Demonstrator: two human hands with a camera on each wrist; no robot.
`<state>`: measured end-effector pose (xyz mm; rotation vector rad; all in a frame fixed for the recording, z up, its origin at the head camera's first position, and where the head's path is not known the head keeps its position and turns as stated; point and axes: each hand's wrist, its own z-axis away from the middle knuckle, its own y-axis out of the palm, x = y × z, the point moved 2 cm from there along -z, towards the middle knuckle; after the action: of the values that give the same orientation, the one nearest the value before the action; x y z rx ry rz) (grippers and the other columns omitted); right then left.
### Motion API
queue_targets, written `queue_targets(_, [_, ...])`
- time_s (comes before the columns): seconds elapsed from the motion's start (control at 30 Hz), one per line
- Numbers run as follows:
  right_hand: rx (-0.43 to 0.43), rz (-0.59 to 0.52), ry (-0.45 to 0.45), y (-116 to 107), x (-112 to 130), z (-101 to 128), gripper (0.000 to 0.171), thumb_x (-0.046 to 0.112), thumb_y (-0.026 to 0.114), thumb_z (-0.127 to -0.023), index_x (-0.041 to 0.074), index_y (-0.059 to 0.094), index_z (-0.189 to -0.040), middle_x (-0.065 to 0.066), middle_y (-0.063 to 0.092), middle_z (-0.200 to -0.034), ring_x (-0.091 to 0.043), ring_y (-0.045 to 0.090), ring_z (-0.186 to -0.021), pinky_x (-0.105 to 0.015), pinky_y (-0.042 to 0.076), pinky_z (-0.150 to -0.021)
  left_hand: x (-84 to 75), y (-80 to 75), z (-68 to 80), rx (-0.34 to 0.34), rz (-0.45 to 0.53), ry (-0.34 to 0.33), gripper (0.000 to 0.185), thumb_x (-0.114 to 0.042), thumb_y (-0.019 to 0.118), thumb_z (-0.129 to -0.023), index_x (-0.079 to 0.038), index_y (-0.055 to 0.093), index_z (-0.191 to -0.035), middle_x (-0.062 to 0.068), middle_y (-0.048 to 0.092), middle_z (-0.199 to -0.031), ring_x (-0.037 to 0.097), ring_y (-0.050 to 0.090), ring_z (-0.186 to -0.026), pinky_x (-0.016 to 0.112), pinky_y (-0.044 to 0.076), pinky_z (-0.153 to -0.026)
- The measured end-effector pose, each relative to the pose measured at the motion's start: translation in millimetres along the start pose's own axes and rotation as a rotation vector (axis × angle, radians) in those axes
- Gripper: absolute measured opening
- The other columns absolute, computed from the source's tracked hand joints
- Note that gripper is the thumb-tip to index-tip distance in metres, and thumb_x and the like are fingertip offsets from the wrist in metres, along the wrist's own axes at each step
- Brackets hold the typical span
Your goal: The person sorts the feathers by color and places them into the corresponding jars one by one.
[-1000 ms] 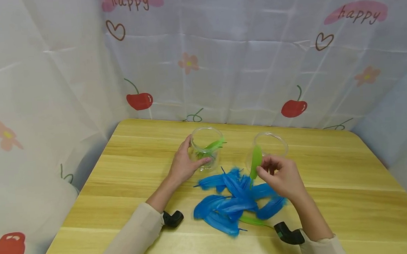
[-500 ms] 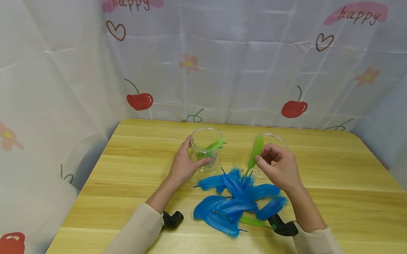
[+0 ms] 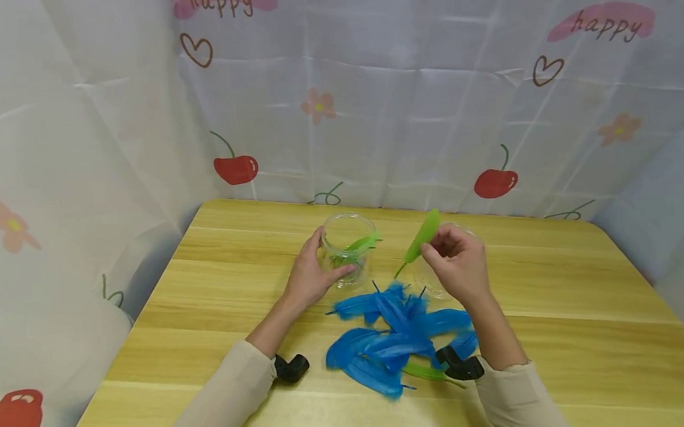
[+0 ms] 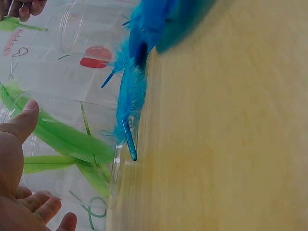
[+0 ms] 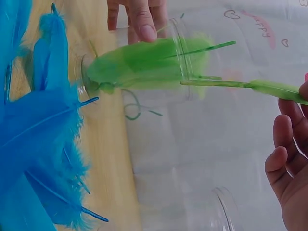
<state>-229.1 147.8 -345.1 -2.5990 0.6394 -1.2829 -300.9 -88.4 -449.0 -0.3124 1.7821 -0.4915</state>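
- Green feather [image 3: 420, 242] is up in the air in the middle of the head view, pinched near its thin stem end by the right hand [image 3: 454, 266].
- It looks very light and soft, so it could bend or float away. I think the stiff stem is the best place to hold it, with a gentle pinch.
- Closest to the camera are two sleeves, each with a small black camera at the wrist.
- Next comes the pile of blue feathers [image 3: 389, 339] on the wooden table [image 3: 214, 262]. They overlap, so I cannot count them well. One more green feather [image 3: 424, 371] peeks out at the near edge of the pile.
- Farther back stand two clear jars. The left jar [image 3: 349, 247] has green feathers [image 5: 139, 65] inside. There look to be about three, but I cannot tell for sure.
- The left hand [image 3: 311, 276] is wrapped around that jar, with thumb and fingers on its sides.
- The right jar [image 3: 436, 280] sits just behind the right hand and is mostly hidden.
- Farthest back is a white curtain with cherries, flowers and the word "happy".
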Motion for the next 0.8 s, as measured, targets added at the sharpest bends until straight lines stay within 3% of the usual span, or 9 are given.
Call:
queue_targets(0.17, [-0.028,-0.017,0.008,4.3,10.7,-3.5,0.004,-0.016,0.063,-0.083,-0.016,0.064,-0.086,-0.017,0.064,-0.070,0.000,0.057,-0.061,-0.013,0.047,-0.058,1.3,0.0,-0.4,0.001,0.000,-0.004,0.101,-0.042,0.082,-0.080,-0.010,0.025,-0.157,0.013,0.039,-0.152,0.031,0.035,-0.141,0.053,0.028,-0.114])
queue_targets(0.47, [-0.102,-0.156,0.063,9.8,-9.3,-11.2,0.007,-0.014,0.062,-0.087,-0.019,0.063,-0.092,0.013,0.064,-0.073,-0.003,0.059,-0.063,-0.016,0.050,-0.062,0.6,0.6,-0.6,-0.004,0.015,0.013,0.098,-0.040,0.083,-0.080,-0.011,0.027,-0.156,0.014,0.042,-0.150,0.030,0.038,-0.139,0.054,0.030,-0.112])
queue_targets(0.6, [-0.148,-0.206,0.039,11.4,-20.8,-15.1,0.007,-0.010,0.064,-0.088,-0.016,0.064,-0.091,0.013,0.066,-0.073,-0.004,0.061,-0.063,-0.017,0.050,-0.061,0.6,0.9,-1.1,-0.008,0.021,0.016,0.097,-0.039,0.083,-0.080,-0.012,0.028,-0.156,0.015,0.043,-0.148,0.030,0.039,-0.138,0.054,0.031,-0.112])
queue_targets(0.8, [-0.189,-0.289,-0.016,17.2,-18.4,-18.5,0.010,-0.008,0.064,-0.087,-0.017,0.063,-0.089,0.009,0.068,-0.073,-0.006,0.063,-0.062,-0.018,0.051,-0.060,1.3,0.9,-1.7,-0.008,0.024,0.014,0.097,-0.040,0.083,-0.080,-0.014,0.028,-0.156,0.016,0.043,-0.148,0.029,0.040,-0.137,0.054,0.032,-0.111])
